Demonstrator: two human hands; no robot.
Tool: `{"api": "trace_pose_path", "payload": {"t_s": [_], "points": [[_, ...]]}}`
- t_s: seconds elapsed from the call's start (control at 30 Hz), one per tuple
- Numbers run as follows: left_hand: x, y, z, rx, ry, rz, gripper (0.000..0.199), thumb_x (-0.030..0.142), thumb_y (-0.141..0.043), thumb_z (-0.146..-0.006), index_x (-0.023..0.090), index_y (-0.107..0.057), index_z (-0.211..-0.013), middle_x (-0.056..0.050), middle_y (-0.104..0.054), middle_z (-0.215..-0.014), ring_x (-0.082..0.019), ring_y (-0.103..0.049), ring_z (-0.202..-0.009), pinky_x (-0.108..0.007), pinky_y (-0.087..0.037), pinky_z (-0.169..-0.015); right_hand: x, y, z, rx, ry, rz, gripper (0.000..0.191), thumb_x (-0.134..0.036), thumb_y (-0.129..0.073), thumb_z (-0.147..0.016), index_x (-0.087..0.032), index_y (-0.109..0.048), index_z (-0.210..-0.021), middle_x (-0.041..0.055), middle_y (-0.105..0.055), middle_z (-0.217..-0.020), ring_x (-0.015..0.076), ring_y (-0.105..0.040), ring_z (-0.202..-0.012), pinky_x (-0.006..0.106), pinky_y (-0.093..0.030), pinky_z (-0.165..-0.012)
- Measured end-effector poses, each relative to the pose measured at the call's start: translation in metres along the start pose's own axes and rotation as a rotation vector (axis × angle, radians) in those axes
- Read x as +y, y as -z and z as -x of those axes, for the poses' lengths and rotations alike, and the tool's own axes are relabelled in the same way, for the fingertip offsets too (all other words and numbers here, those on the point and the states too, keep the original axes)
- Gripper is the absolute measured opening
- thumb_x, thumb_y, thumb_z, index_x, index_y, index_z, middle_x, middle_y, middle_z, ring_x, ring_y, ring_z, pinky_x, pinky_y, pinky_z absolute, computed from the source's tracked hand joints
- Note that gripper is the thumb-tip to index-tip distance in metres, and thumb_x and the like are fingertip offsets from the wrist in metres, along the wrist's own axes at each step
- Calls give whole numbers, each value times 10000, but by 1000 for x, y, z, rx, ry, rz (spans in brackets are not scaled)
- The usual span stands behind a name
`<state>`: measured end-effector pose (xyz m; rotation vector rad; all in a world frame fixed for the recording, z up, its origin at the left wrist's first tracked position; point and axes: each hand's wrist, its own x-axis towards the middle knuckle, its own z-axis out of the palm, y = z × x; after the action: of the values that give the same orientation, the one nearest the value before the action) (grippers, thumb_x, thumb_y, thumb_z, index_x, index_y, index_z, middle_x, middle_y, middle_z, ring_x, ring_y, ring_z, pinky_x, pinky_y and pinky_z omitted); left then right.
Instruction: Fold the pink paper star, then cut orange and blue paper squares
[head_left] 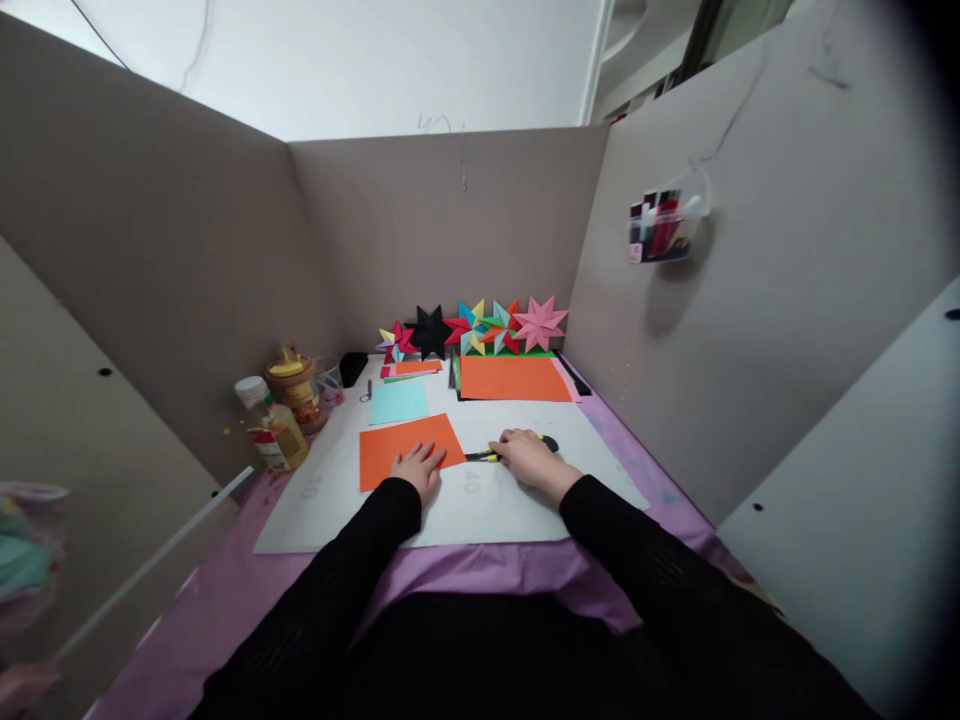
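An orange sheet [386, 454] lies slightly turned on the white board [352, 520]. My left hand [420, 470] rests on its lower right part, fingers spread. To the right, my right hand [525, 457] is closed on a yellow-and-black tool [551, 443], which looks like a cutter. The tool's dark narrow end points left and meets the sheet's lower right corner. Behind the orange sheet is a light blue sheet [399, 402]. A stack of larger sheets, orange on top [514, 379], lies behind my right hand.
Folded paper stars [540, 325] stand against the back panel. Small scissors [368, 391] lie left of the blue sheet. A glue bottle [277, 440], a brown jar [296, 390] and a clear cup [328, 378] stand at the left. A clear holder [667, 225] hangs on the right panel.
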<state>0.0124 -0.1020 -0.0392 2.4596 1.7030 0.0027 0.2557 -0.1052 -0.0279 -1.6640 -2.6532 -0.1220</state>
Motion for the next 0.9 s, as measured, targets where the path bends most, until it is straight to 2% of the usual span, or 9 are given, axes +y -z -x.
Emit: {"api": "trace_pose_path", "payload": {"t_s": [0.23,0.6,0.9], "points": [[-1,-1,-1,-1,-4,1,518,258,-313,-879,273,-394,-1390,-39,-317,-1500,-267,-253,-1382,-563,-201,-1078,-6,0,-5,-11,0,-5,282,-216,-461,-880,-240,-598,-1125,104,-601,-1033,230,-537,-959,308,-331,-788],[-2,-2,-2,-4,6,13,514,263,-321,-877,302,-397,-1383,-31,-318,-1501,-254,-250,-1383,-554,-198,-1077,-6,3,4,-15,5,5,296,-206,-427,-896,-239,-587,-1143,106,-599,-1031,230,-541,-958,308,-331,-789],[-4,-5,-3,6,-12,16,516,265,-315,-877,288,-395,-1386,-38,-316,-1502,-266,-244,-1384,-576,-195,-1070,-14,2,-3,-16,2,1,282,-197,-444,-886,-225,-591,-1125,108,-602,-1025,234,-539,-964,311,-338,-784]]}}
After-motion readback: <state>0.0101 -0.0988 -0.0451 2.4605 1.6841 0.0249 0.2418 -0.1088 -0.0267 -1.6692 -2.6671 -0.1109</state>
